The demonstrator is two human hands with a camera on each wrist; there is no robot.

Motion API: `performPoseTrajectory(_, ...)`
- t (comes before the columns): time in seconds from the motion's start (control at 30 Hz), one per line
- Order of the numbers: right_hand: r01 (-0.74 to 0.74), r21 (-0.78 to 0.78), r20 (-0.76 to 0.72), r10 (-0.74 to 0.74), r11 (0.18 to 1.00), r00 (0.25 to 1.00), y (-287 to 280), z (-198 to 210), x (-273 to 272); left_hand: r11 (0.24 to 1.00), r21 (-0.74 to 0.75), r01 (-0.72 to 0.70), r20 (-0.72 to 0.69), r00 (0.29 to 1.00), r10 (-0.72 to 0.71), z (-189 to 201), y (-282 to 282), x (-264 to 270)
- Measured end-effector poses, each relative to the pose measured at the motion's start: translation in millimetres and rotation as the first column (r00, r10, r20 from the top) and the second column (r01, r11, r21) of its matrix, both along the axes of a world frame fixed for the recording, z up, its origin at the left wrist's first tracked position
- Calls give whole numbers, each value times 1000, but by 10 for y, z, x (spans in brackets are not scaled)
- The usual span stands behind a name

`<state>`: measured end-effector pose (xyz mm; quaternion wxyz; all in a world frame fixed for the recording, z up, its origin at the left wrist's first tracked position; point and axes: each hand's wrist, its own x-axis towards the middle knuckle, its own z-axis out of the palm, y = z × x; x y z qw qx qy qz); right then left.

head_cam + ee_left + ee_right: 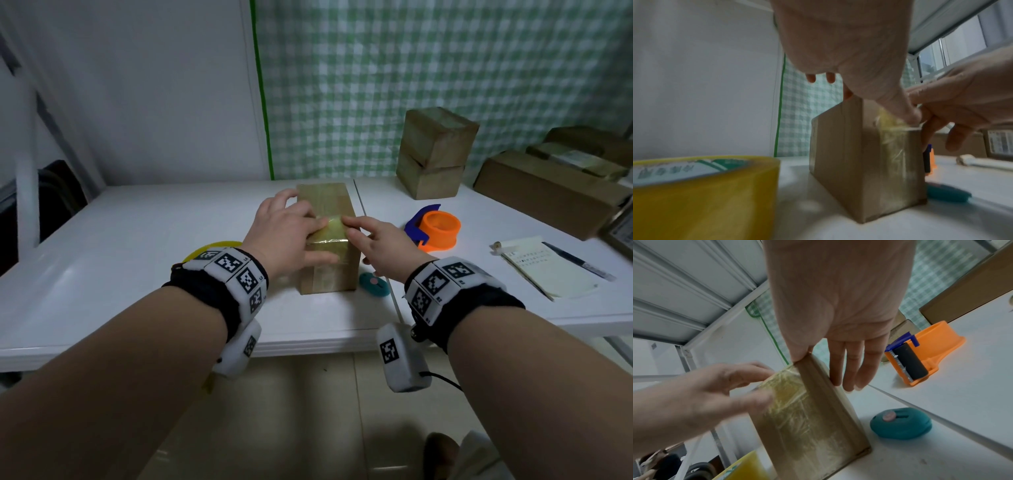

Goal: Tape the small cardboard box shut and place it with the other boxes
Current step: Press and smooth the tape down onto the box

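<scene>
The small cardboard box point(325, 202) stands on the white table point(154, 240), a wrinkled strip of yellowish tape point(330, 236) running over its top and down its near side point(797, 410). My left hand point(301, 233) lies flat on the box top with spread fingers, its thumb point(908, 113) pressing the tape at the top edge. Opposite it, my right hand point(370, 240) touches the tape from the right; its thumb sits on the top corner and its straight fingers point(846, 369) hang down beside the box's right face. Neither hand holds anything.
A yellow tape roll point(701, 194) sits just left of the box, near my left wrist. A teal cutter point(373, 284) and an orange tape dispenser point(438, 229) lie to the right. Two stacked boxes point(435, 154) and larger boxes point(548, 192) stand at the back right, a notepad point(548, 270) in front.
</scene>
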<state>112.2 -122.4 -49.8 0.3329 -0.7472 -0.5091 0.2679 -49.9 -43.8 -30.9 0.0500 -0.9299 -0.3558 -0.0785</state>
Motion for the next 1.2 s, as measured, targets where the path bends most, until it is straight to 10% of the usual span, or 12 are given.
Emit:
performPoseTrajectory(0.37,14,19,-28,-13,1000,1000,11,-61,34,998,-33,-55,304,951,62,-188,-15,146)
performPoseTrajectory(0.87,23,26,-84,-20,999,996,-7,-45,2,990,127,-65,115,992,50,-300,-99,141)
performPoseTrajectory(1.2,-6,32,-111,9,999,994,3,-88,29,989,9,-147,268,953,139,-258,-58,247)
